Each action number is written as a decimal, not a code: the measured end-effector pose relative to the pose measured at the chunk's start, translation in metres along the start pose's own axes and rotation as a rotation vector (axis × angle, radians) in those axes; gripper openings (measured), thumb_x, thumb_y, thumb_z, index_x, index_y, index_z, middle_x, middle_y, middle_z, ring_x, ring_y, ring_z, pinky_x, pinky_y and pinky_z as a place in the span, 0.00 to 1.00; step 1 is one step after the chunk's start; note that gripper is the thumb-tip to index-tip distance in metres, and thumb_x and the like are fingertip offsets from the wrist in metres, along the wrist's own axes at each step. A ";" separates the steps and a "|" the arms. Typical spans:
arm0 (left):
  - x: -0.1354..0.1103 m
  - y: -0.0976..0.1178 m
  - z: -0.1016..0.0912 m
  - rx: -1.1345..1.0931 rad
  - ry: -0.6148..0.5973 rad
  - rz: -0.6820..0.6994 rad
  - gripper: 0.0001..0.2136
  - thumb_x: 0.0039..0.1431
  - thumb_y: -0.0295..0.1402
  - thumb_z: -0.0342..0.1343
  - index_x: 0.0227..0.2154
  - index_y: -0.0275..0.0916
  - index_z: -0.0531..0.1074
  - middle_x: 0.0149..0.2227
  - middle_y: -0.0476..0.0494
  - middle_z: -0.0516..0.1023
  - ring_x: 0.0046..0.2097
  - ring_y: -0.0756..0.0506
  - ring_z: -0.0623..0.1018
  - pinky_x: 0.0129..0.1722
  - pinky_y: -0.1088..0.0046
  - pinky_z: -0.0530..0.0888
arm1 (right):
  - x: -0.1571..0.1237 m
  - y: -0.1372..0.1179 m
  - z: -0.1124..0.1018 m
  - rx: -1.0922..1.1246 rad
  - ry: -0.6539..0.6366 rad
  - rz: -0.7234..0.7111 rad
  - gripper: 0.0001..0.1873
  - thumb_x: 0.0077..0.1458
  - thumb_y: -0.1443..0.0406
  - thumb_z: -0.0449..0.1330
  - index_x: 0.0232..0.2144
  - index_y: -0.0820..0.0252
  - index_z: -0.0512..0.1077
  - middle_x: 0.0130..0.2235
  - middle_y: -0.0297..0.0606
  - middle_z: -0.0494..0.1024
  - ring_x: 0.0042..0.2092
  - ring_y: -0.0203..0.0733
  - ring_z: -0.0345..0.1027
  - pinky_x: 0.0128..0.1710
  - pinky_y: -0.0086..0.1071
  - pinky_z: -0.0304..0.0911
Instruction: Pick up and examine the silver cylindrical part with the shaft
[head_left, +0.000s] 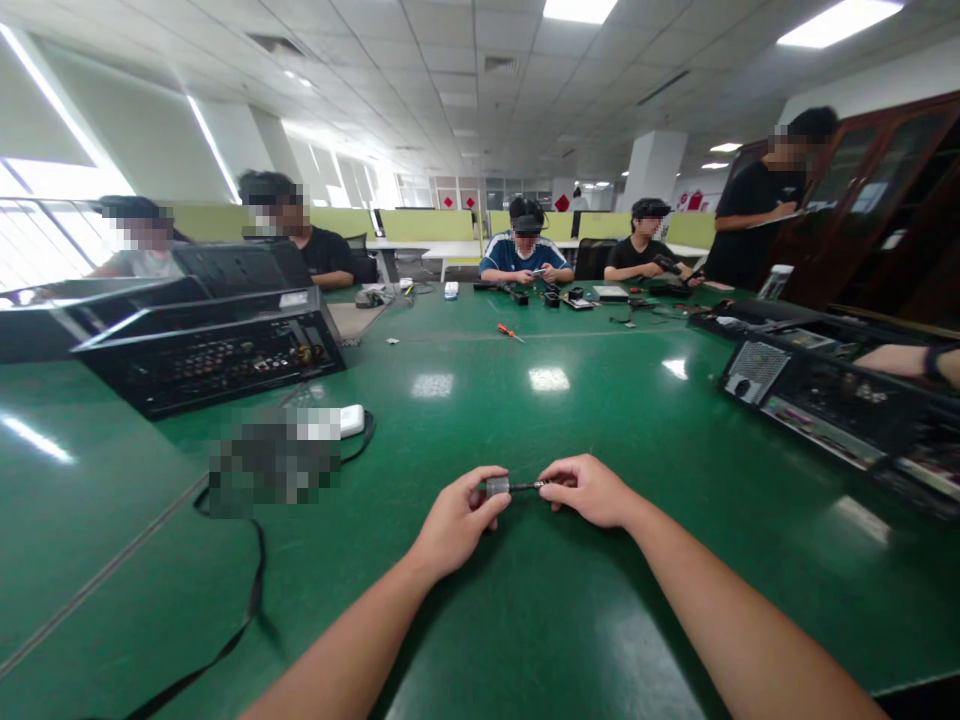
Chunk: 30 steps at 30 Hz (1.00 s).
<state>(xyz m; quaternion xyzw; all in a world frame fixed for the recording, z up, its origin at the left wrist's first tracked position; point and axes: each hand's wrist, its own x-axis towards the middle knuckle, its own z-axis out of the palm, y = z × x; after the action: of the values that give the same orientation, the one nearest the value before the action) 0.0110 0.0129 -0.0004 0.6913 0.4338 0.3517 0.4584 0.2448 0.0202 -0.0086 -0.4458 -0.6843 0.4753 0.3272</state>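
Note:
My left hand (457, 520) is closed in a pinch on a small grey cylindrical part (497, 487). My right hand (589, 488) is closed on a thin dark shaft (526, 486) that sticks out of that part. Both hands meet just above the green table (540, 590), near its front edge. What the right hand hides of the shaft I cannot make out.
An open black equipment chassis (217, 350) lies at the left, another (825, 400) at the right with a person's arm over it. A black cable (247, 600) trails from a blurred device. A red screwdriver (510, 332) lies mid-table. Several people sit or stand at the far end.

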 end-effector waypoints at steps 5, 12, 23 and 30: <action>0.000 0.000 0.000 -0.019 0.001 -0.005 0.17 0.57 0.37 0.57 0.48 0.38 0.69 0.27 0.51 0.70 0.25 0.50 0.71 0.26 0.74 0.68 | 0.000 0.001 -0.002 0.010 -0.010 0.017 0.15 0.52 0.61 0.62 0.39 0.65 0.75 0.29 0.38 0.78 0.30 0.39 0.73 0.33 0.30 0.66; 0.000 0.000 0.000 -0.036 0.007 -0.015 0.18 0.56 0.39 0.58 0.48 0.37 0.69 0.27 0.51 0.70 0.25 0.49 0.71 0.27 0.74 0.68 | 0.000 0.002 -0.006 0.033 -0.015 0.036 0.17 0.51 0.59 0.62 0.39 0.66 0.75 0.29 0.39 0.78 0.31 0.39 0.73 0.34 0.30 0.66; -0.001 0.001 0.000 -0.031 0.007 -0.015 0.18 0.57 0.38 0.57 0.49 0.38 0.68 0.27 0.50 0.71 0.26 0.49 0.72 0.27 0.74 0.68 | -0.001 0.000 -0.010 0.044 -0.024 0.078 0.18 0.51 0.58 0.63 0.40 0.66 0.75 0.28 0.38 0.78 0.32 0.39 0.73 0.36 0.31 0.65; -0.001 0.001 0.000 -0.030 0.013 -0.023 0.18 0.58 0.39 0.57 0.49 0.38 0.68 0.27 0.51 0.71 0.26 0.49 0.72 0.27 0.74 0.68 | -0.002 0.004 -0.017 0.041 -0.040 0.085 0.21 0.50 0.56 0.63 0.41 0.66 0.75 0.28 0.39 0.79 0.32 0.39 0.73 0.37 0.32 0.65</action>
<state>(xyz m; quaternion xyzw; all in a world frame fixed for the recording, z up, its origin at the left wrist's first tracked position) 0.0113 0.0122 0.0008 0.6771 0.4394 0.3572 0.4701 0.2611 0.0254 -0.0064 -0.4583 -0.6612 0.5115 0.3019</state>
